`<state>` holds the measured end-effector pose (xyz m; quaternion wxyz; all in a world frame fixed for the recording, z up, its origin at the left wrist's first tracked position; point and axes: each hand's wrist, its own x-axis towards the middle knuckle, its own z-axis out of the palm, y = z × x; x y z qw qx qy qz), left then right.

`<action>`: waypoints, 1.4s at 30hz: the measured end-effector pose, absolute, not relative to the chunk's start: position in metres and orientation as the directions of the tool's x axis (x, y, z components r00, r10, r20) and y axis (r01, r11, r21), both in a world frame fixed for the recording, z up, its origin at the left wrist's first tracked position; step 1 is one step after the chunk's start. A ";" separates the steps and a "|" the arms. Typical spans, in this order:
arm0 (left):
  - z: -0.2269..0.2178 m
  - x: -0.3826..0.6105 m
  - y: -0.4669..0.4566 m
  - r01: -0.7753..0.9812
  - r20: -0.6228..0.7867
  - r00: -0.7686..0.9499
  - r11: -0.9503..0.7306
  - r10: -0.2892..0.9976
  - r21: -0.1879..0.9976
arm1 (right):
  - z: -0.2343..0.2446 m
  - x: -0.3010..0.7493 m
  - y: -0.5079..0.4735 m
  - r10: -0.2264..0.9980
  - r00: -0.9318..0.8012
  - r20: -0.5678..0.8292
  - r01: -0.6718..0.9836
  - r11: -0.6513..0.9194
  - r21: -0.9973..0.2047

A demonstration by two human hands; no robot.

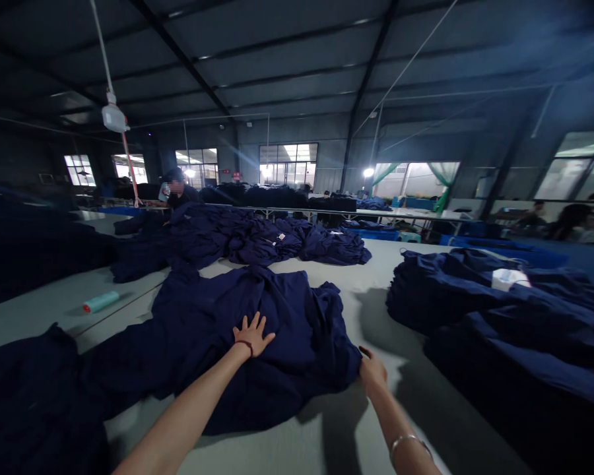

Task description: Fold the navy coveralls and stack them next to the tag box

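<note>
A dark navy garment (287, 369) lies spread and wrinkled on the pale table (272, 455) in front of me. My left hand (254, 335) rests flat on its middle with the fingers spread, a dark red band around the wrist. At the garment's right edge, my right hand (373, 369) has its fingers curled around the cloth, and part of those fingers is hidden. A silver bangle circles the right forearm. The cloth stretches left towards more dark fabric (34, 389).
A row of bunched navy garments (257, 237) lies just beyond. High folded stacks (475, 297) stand on the right, with a white object (509, 280) on top. A teal thread cone (101, 302) lies at left. One person (175, 191) is at the back left.
</note>
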<state>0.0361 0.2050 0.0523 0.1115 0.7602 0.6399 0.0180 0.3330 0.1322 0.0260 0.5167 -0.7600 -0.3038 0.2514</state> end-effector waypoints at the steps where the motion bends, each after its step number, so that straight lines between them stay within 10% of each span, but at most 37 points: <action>1: 0.047 0.039 0.198 0.973 -0.111 0.187 -0.168 0.976 0.161 | 0.031 0.336 0.129 0.711 0.701 -0.052 0.240 -0.304 -0.922; 5: 0.035 0.060 0.165 0.982 -0.055 0.184 -0.181 0.981 0.055 | 0.051 0.321 0.117 0.731 0.658 0.180 0.515 -0.264 -0.815; 7: 0.032 0.069 0.149 0.982 -0.034 0.188 -0.187 0.982 0.031 | 0.054 0.301 0.110 0.848 0.368 0.382 0.815 -0.097 -0.571; 11: 0.032 0.081 0.112 0.971 -0.049 0.238 -0.236 0.970 0.045 | 0.037 0.271 0.089 0.984 0.023 0.179 0.974 0.018 -0.225; 31: 0.064 0.081 0.004 0.773 -0.141 0.633 -0.611 0.761 0.170 | 0.046 0.346 -0.074 0.929 0.355 -0.109 0.934 -0.358 -0.011; 37: 0.061 0.080 0.046 0.755 0.079 0.646 -0.651 0.759 0.082 | 0.038 0.346 -0.056 0.960 0.262 0.092 0.963 -0.255 -0.089; 42: 0.032 0.049 0.073 0.930 -0.056 0.358 -0.351 0.932 0.105 | 0.008 0.350 -0.042 0.910 0.406 0.083 0.914 -0.403 -0.051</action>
